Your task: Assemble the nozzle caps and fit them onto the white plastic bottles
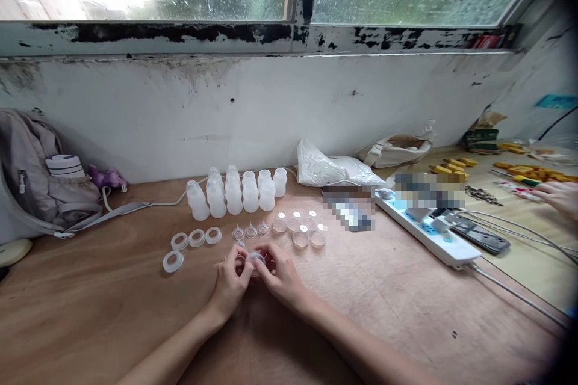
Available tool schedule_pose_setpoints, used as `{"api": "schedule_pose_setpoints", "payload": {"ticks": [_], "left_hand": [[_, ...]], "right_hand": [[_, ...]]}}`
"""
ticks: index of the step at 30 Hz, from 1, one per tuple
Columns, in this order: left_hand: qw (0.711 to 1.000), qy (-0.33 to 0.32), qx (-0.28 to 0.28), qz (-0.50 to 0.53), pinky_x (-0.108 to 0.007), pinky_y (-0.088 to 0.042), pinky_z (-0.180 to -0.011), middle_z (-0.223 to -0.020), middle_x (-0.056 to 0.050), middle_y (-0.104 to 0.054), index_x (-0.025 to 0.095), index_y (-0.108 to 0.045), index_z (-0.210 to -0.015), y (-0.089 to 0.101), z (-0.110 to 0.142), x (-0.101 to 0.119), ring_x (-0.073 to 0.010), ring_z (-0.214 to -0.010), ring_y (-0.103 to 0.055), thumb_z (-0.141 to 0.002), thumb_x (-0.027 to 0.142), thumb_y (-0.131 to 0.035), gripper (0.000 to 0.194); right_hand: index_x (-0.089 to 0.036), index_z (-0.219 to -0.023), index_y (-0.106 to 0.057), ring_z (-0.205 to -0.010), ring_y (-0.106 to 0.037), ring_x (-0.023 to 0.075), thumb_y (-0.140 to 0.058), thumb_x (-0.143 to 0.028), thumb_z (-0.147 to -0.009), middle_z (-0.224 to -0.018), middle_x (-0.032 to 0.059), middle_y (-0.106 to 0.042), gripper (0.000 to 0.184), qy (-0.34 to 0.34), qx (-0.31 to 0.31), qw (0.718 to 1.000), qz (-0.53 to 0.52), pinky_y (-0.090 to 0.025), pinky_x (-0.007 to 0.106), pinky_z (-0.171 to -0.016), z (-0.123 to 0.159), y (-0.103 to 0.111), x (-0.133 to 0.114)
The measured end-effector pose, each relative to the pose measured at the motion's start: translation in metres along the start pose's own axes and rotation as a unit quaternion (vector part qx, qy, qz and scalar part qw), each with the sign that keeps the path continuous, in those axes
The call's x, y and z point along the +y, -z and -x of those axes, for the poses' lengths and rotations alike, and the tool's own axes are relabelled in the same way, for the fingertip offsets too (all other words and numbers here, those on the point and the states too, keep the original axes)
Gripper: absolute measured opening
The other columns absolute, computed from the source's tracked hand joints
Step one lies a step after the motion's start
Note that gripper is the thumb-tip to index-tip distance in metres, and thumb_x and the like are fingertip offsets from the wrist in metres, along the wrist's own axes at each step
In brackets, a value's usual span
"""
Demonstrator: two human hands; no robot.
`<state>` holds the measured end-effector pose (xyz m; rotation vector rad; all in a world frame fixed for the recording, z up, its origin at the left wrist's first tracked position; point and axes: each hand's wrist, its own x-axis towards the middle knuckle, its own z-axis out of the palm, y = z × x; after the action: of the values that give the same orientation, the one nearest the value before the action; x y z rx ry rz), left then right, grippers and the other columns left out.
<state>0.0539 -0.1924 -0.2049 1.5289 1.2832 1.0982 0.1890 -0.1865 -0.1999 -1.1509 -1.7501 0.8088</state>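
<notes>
My left hand (232, 282) and my right hand (280, 277) meet at the middle of the wooden table (112, 307), fingers pinched together around a small clear plastic cap (255, 258). Just beyond the hands lie several white rings (197, 238), a few small clear nipple-like pieces (250, 231) and several clear round lids (300, 228). Further back stand several small translucent white bottles (235, 191) in a cluster.
A grey backpack (31, 174) leans at the far left. A white plastic bag (332, 171), a white power strip (428, 231) with cables and a phone (481, 237) lie at the right. Another person's hand (557, 195) rests among yellow parts (519, 171) at the far right.
</notes>
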Motion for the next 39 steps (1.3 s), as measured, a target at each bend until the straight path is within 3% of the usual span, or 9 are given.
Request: {"api": "schedule_pose_setpoints", "payload": {"ticks": [4, 11, 17, 24, 39], "left_hand": [[0.999, 0.019, 0.001, 0.040, -0.023, -0.049, -0.050, -0.068, 0.000, -0.063, 0.020, -0.044, -0.085, 0.0011, -0.0014, 0.0017, -0.0148, -0.059, -0.061, -0.080, 0.035, -0.047, 0.016], [0.993, -0.020, -0.001, -0.113, -0.020, -0.040, -0.051, -0.057, 0.003, -0.055, 0.019, -0.049, -0.074, 0.0025, -0.0018, 0.0043, -0.0109, -0.048, -0.052, -0.081, 0.036, -0.045, 0.019], [0.988, -0.034, -0.002, -0.148, -0.020, -0.035, -0.050, -0.055, 0.005, -0.049, 0.019, -0.047, -0.068, 0.0014, -0.0005, 0.0053, -0.0106, -0.049, -0.048, -0.079, 0.033, -0.045, 0.018], [0.984, -0.044, 0.013, -0.171, -0.020, -0.033, -0.051, -0.054, 0.005, -0.045, 0.019, -0.044, -0.064, 0.0016, 0.0008, 0.0094, -0.0106, -0.050, -0.045, -0.075, 0.028, -0.046, 0.015], [0.980, -0.048, 0.018, -0.194, -0.020, -0.032, -0.052, -0.053, 0.006, -0.044, 0.019, -0.044, -0.062, 0.0006, 0.0006, 0.0075, -0.0100, -0.050, -0.043, -0.072, 0.026, -0.050, 0.014]], "right_hand": [[-0.016, -0.085, -0.054, -0.058, -0.051, 0.0100, -0.047, -0.020, -0.081, -0.070, 0.0006, -0.058, 0.009, -0.017, -0.023, 0.999, -0.033, -0.041, 0.021, -0.053, -0.0008, 0.0022, -0.0043], [-0.017, -0.092, -0.059, -0.064, -0.050, 0.0122, -0.046, -0.016, -0.080, -0.078, 0.0034, -0.058, 0.018, 0.039, 0.000, 0.997, 0.061, -0.042, 0.024, -0.060, -0.0012, 0.0057, -0.0031], [-0.017, -0.083, -0.059, -0.066, -0.049, 0.0129, -0.045, -0.011, -0.077, -0.075, 0.0031, -0.055, 0.016, 0.062, -0.005, 0.995, 0.079, -0.040, 0.024, -0.060, 0.0001, 0.0024, 0.0014], [-0.017, -0.071, -0.060, -0.063, -0.048, 0.0124, -0.047, -0.007, -0.072, -0.069, 0.0012, -0.054, 0.016, 0.031, -0.009, 0.997, 0.063, -0.038, 0.023, -0.059, -0.0013, 0.0036, -0.0044], [-0.017, -0.072, -0.061, -0.062, -0.045, 0.0110, -0.047, -0.007, -0.069, -0.067, -0.0015, -0.051, 0.018, -0.035, -0.017, 0.999, 0.000, -0.036, 0.022, -0.058, -0.0031, 0.0050, -0.0021]]}}
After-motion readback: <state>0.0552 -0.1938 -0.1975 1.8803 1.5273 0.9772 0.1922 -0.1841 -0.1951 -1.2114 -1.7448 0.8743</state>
